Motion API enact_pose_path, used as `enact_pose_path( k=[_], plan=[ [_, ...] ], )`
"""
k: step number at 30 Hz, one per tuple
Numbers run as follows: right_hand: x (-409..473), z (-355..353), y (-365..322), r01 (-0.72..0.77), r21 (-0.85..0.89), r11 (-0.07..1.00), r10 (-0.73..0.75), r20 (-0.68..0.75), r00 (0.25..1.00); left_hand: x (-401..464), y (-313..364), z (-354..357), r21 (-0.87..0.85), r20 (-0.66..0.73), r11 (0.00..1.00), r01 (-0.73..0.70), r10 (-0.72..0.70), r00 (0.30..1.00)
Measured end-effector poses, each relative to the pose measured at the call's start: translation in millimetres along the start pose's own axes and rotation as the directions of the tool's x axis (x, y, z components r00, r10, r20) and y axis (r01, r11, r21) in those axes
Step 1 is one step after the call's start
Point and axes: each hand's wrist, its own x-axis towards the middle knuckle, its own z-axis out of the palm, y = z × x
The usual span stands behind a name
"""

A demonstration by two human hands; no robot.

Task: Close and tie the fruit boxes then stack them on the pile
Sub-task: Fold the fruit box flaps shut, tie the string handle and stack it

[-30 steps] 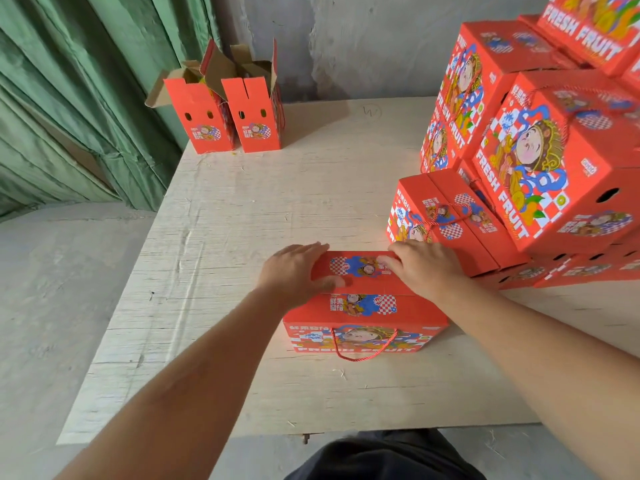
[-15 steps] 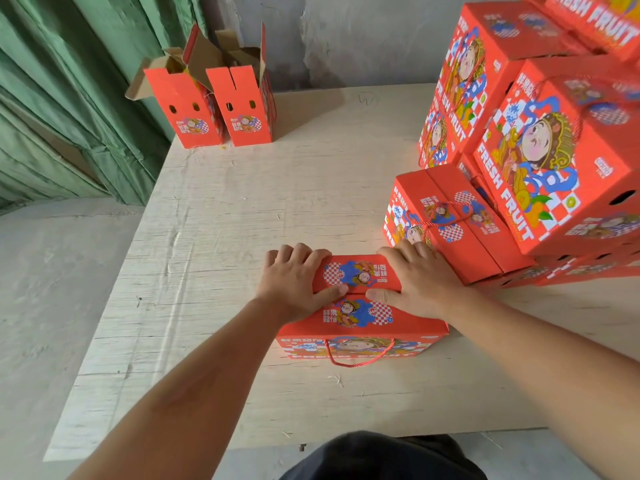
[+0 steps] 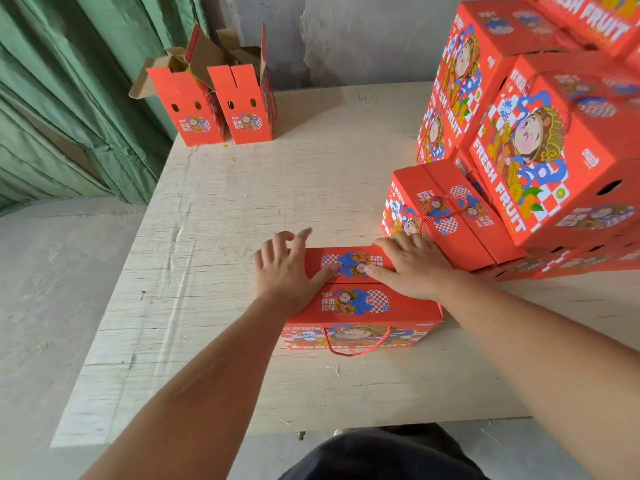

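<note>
Lying flat-lidded, the red fruit box (image 3: 360, 303) sits under both open-fingered hands, left (image 3: 284, 271) and right (image 3: 412, 268).

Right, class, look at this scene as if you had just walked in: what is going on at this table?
A person is closing a red fruit box lying on a pale wooden table. The right hand presses flat on the top flaps; the left hand rests at the box's left end, fingers spread and lifted. The box's red cord handle hangs loose at the front, not tied. To the right stands a pile of closed boxes; two open boxes wait at the far edge.
</note>
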Motion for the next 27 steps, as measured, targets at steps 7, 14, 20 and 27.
enact_pose_path(
  k=[7, 14, 20, 27],
  plan=[
    [-49, 17, -19, -0.035, -0.007, 0.999, 0.028, -0.434, 0.9, -43, -7, 8, -0.574, 0.148, 0.737, 0.356, -0.334, 0.931],
    [-88, 43, -37, -0.101, 0.071, 0.992, 0.123, -0.507, 0.853, -68, -10, 10, -0.689, 0.091, 0.664, 0.29, -0.319, 0.943],
    [-105, 50, -40, -0.08, 0.044, 0.996, 0.09, -0.621, 0.778, -97, -10, 17, -0.741, -0.001, 0.635, 0.218, -0.327, 0.945],
    [-95, 10, -33, -0.163, -0.097, 0.982, 0.116, -0.37, 0.922, -97, -9, 8, -0.615, -0.132, 0.763, 0.197, -0.346, 0.929]
  ],
)
